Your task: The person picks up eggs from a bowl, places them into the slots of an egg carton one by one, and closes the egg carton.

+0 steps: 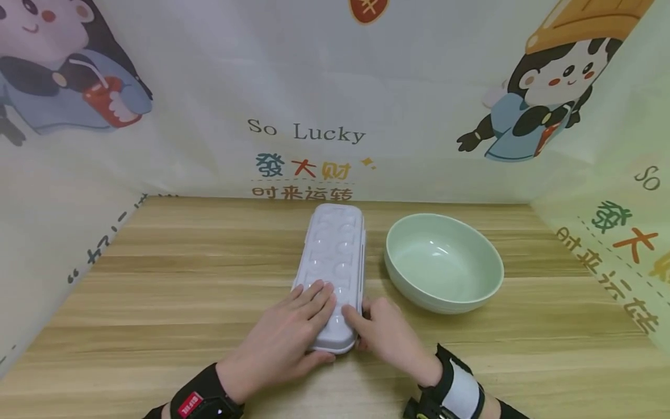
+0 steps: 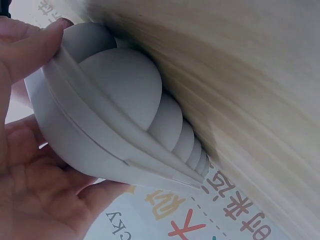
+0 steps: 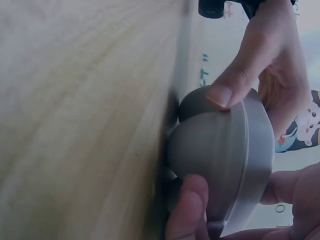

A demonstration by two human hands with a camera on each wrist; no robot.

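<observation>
A white lidded plastic egg box [image 1: 330, 250] with two rows of round bumps lies lengthwise on the table. My left hand [image 1: 288, 334] spreads its fingers over the near part of the lid, its thumb at the near end. In the left wrist view, that thumb [image 2: 37, 52] bears on the rim beside the rounded cups [image 2: 127, 85], the other fingers being on the lid side. At the near right edge, my right hand [image 1: 384, 334] pinches the box, thumb on top. A fingertip [image 3: 192, 200] of it touches the cups from the side. The lid sits on the base.
A pale green bowl [image 1: 445, 259] stands right of the box, close to the right hand. Beneath is a wood-grain table [image 1: 157, 291]. A printed white sheet [image 1: 314, 75] forms walls at the back and both sides.
</observation>
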